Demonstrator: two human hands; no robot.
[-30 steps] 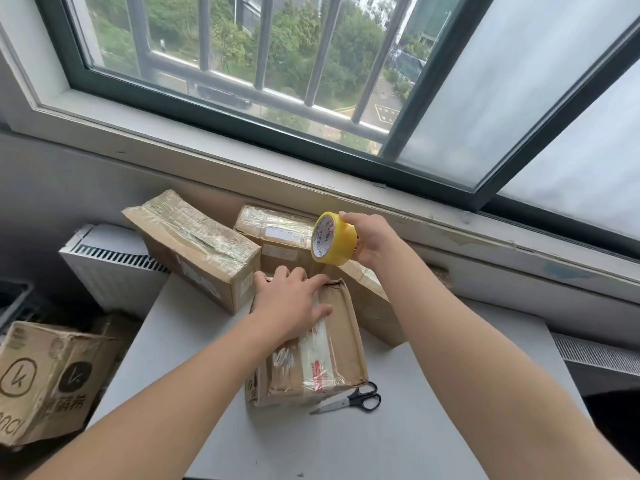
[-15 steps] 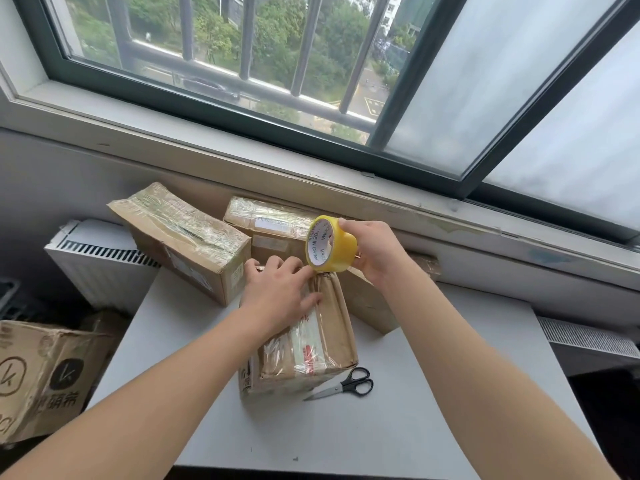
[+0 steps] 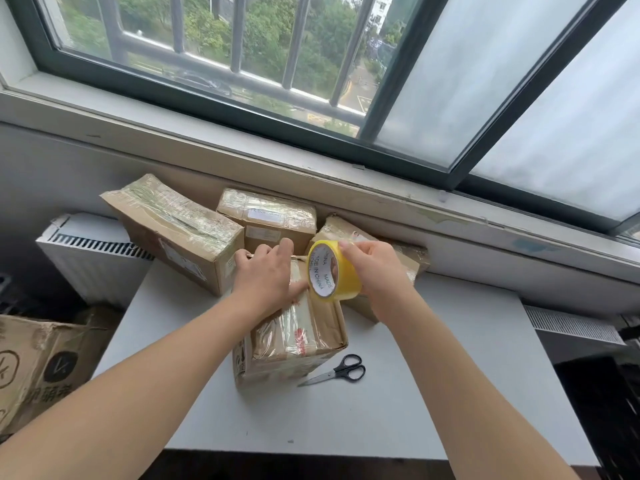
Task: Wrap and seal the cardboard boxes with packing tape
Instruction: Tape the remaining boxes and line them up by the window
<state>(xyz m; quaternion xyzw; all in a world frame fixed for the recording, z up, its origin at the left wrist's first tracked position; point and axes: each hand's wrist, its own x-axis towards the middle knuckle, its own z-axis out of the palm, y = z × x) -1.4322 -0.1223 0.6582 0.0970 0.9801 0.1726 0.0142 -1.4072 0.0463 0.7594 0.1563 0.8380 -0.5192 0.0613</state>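
- Hands meet over a small brown cardboard box [image 3: 298, 336] that lies near the middle of the pale grey counter [image 3: 415, 403]. Strips of clear tape and a red-printed band run across the top of the box.
- The left hand [image 3: 265, 275] lies palm down on the far end of this box. Its fingers are fairly straight and reach the far edge, its thumb is spread to the right, and it grasps nothing.
- The right hand [image 3: 375, 268] grips a yellow roll of packing tape [image 3: 334, 271], with its fingers curled over the rim from above.
- The tape roll stands on edge, and its white core, printed "MADE IN CHINA", faces left.
- The tape roll sits over the far right part of the box top, just beside the left thumb. Whether it touches the box or the thumb cannot be told.
- Black-handled scissors [image 3: 337, 370] lie on the counter just right of the box's near corner, blades together and pointing left.
- Three more tape-wrapped brown boxes sit at the far side of the counter below the window sill:
  - a large tilted box [image 3: 173, 226] on the left;
  - a smaller middle box [image 3: 266, 216];
  - a right-hand box [image 3: 412, 254], partly hidden behind the right hand.
- A white radiator [image 3: 93, 261] stands left of the counter, with a printed cardboard carton [image 3: 31, 362] lower down beside it.
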